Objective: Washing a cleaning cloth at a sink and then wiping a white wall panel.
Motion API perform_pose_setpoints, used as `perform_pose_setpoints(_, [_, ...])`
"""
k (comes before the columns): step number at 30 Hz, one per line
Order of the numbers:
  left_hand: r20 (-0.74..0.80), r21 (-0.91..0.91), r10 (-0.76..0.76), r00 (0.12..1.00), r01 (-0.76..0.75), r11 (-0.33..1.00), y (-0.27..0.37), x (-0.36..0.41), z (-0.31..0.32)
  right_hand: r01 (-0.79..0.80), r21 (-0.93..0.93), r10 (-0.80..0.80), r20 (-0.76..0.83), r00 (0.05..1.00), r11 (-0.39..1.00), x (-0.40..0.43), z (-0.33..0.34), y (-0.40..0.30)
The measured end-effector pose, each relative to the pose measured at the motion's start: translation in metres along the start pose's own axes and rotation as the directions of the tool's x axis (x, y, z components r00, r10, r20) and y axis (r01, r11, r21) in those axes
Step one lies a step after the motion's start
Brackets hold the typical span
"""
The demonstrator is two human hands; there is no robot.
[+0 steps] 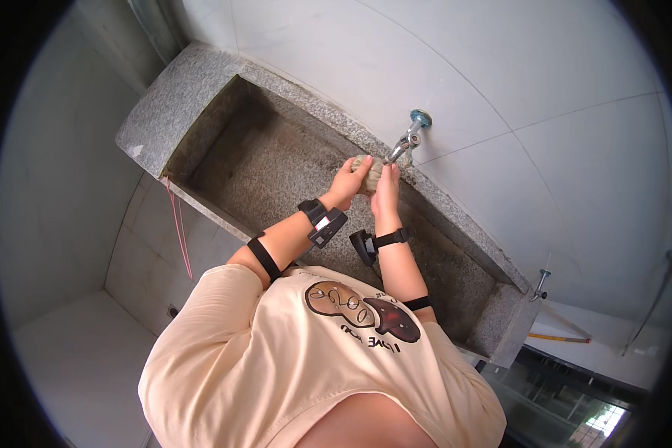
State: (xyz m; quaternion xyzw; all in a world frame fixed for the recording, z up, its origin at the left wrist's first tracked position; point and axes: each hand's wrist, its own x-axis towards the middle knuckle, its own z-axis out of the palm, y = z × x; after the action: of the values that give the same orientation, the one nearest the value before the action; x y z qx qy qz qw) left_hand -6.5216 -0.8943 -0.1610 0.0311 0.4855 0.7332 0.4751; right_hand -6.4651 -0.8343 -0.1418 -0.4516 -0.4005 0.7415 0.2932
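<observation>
Both hands meet over a granite trough sink, around a bunched greenish-beige cloth. My left hand grips the cloth from the left, its thumb lying across the top. Against the cloth's right side rests my right hand, fingers pointing toward the wall; its palm side is hidden. A chrome tap reaches out from the wall, and its spout ends right by the right fingertips. Whether water is running cannot be made out.
Black devices are strapped to both forearms. A granite ledge closes the sink's left end. Pink cord hangs over the front rim. Beyond the right end are a second tap and an orange stick.
</observation>
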Motion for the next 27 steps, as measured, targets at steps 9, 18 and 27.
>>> perform_pose_setpoints(9, [-0.068,0.045,-0.096,0.993,0.099,0.994,0.0,-0.008,0.012,0.006,-0.236,0.007,0.057,0.998,0.972,0.0,-0.003,0.006])
perform_pose_setpoints(18, [-0.111,-0.072,-0.023,0.994,0.015,0.997,-0.012,-0.004,0.012,-0.005,-0.041,0.002,-0.056,0.998,0.999,0.005,-0.002,0.017])
perform_pose_setpoints(27, [-0.004,-0.069,-0.161,0.987,0.16,0.985,0.018,-0.019,0.014,-0.006,0.0,0.006,0.003,1.0,1.0,0.002,-0.011,0.013])
